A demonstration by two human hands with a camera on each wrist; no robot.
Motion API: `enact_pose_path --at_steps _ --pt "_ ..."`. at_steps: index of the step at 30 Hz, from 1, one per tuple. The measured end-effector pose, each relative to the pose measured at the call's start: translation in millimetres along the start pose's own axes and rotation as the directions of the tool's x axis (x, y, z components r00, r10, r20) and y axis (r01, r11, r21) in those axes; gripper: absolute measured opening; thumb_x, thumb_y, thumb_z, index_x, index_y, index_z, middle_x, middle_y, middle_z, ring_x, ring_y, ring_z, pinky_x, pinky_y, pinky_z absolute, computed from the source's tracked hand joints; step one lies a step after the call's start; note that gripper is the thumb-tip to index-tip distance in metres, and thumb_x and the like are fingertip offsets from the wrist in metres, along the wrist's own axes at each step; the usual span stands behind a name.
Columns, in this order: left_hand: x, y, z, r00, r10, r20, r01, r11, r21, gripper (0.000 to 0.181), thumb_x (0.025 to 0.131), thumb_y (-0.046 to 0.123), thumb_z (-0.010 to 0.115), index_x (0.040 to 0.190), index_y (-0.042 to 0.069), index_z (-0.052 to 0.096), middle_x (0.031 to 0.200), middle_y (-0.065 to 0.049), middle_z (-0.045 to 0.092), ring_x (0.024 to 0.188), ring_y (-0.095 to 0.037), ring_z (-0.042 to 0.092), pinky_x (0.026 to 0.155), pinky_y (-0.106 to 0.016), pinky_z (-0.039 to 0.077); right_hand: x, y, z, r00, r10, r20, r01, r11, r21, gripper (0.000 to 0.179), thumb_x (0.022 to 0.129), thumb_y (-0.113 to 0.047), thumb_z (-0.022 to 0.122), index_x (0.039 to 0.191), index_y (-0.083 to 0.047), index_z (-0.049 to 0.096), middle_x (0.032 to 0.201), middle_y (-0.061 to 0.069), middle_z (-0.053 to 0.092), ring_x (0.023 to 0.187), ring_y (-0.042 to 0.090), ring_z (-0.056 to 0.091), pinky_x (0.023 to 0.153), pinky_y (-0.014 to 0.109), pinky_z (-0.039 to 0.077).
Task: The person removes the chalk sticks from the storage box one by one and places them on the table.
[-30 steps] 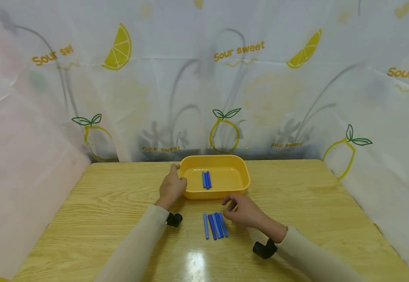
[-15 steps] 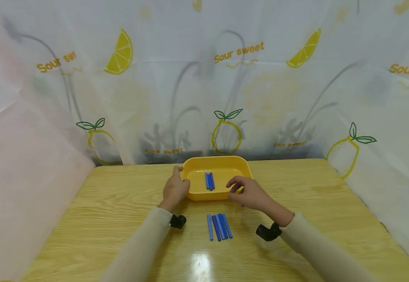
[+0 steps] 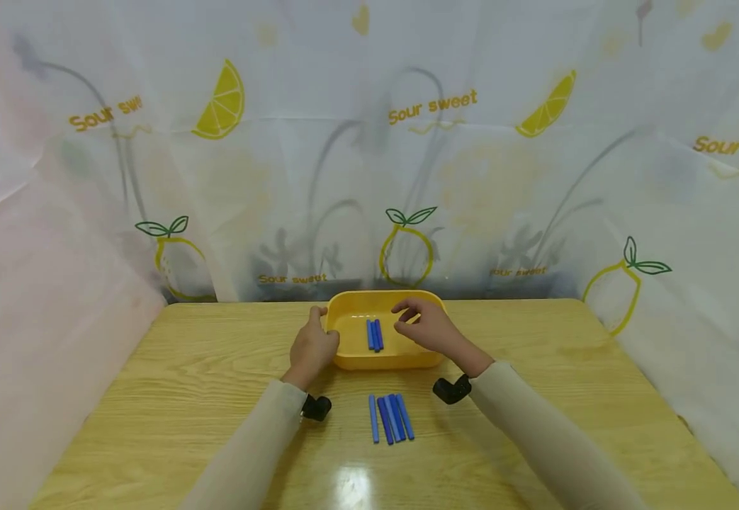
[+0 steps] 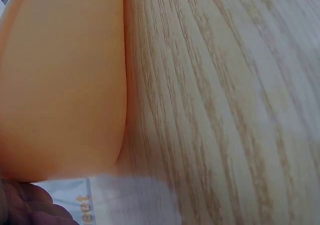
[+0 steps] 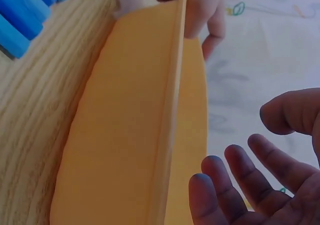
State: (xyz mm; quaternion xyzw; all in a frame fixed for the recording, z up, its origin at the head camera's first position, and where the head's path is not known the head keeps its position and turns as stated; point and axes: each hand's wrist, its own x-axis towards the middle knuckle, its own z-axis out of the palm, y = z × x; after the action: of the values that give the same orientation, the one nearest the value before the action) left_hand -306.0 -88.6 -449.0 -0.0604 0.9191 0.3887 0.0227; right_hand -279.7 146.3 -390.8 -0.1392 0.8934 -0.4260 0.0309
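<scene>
My left hand (image 3: 313, 350) grips the left end of the yellow plastic tray (image 3: 375, 363), its thumb on the near side. In the left wrist view the tray wall (image 4: 65, 85) fills the left side, with part of the hand's fingers (image 4: 35, 207) at the bottom corner. Three blue sticks (image 3: 375, 335) lie side by side in the tray. Over its right half hovers my right hand (image 3: 425, 326), fingers loosely bent; the right wrist view has nothing between thumb and fingers (image 5: 245, 170). On the table in front, several blue sticks (image 3: 390, 419) lie in a loose row.
The wood-grain table (image 3: 216, 397) stretches to both sides of the tray. Behind it hangs a white lemon-print sheet (image 3: 318, 163), close to the tray's back. Each wrist wears a black camera (image 3: 452, 389).
My right hand has moved forward from in front of the tray to above its right half. The left hand stays at the tray, and the sticks lie as before.
</scene>
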Motion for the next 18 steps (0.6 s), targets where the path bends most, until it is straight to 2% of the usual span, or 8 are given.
enact_pose_path --at_steps 5,8,12,18 --pt "-0.3 0.2 -1.2 1.0 0.016 -0.003 -0.016 1.0 -0.015 0.055 0.089 0.02 0.046 0.142 0.023 0.034 0.058 -0.004 0.048 0.046 -0.018 0.037 0.044 -0.028 0.031 16.6 3 1 0.999 0.022 -0.029 -0.022 1.0 -0.006 0.026 0.09 -0.017 0.061 0.114 -0.011 0.065 0.102 0.014 0.066 0.081 0.039 0.064 0.059 0.032 0.052" --pt "-0.3 0.8 -1.8 1.0 0.013 0.002 -0.013 1.0 -0.016 0.055 0.089 0.021 0.046 0.142 0.024 0.034 0.057 -0.003 0.047 0.045 -0.017 0.036 0.043 -0.028 0.031 25.2 5 4 0.998 0.048 -0.037 -0.048 0.999 0.0 0.026 0.089 -0.018 0.062 0.113 -0.013 0.066 0.101 0.013 0.065 0.08 0.039 0.064 0.061 0.037 0.055" --pt "-0.7 -1.1 -1.0 1.0 0.003 0.021 -0.003 1.0 -0.003 0.055 0.089 0.022 0.046 0.143 0.025 0.033 0.056 -0.003 0.046 0.045 -0.017 0.035 0.043 -0.028 0.03 33.8 12 14 0.996 0.088 -0.026 -0.087 0.995 0.057 0.028 0.088 -0.017 0.062 0.115 -0.009 0.066 0.1 0.013 0.064 0.083 0.037 0.065 0.067 0.043 0.056" --pt "-1.2 -2.8 -0.1 1.0 0.014 0.011 -0.014 1.0 0.004 0.056 0.089 0.022 0.046 0.143 0.024 0.033 0.057 -0.003 0.046 0.046 -0.017 0.035 0.044 -0.028 0.029 44.1 20 33 0.995 0.096 -0.034 -0.092 0.99 0.111 0.031 0.087 -0.011 0.065 0.116 -0.004 0.065 0.092 0.013 0.065 0.08 0.034 0.066 0.063 0.039 0.057"
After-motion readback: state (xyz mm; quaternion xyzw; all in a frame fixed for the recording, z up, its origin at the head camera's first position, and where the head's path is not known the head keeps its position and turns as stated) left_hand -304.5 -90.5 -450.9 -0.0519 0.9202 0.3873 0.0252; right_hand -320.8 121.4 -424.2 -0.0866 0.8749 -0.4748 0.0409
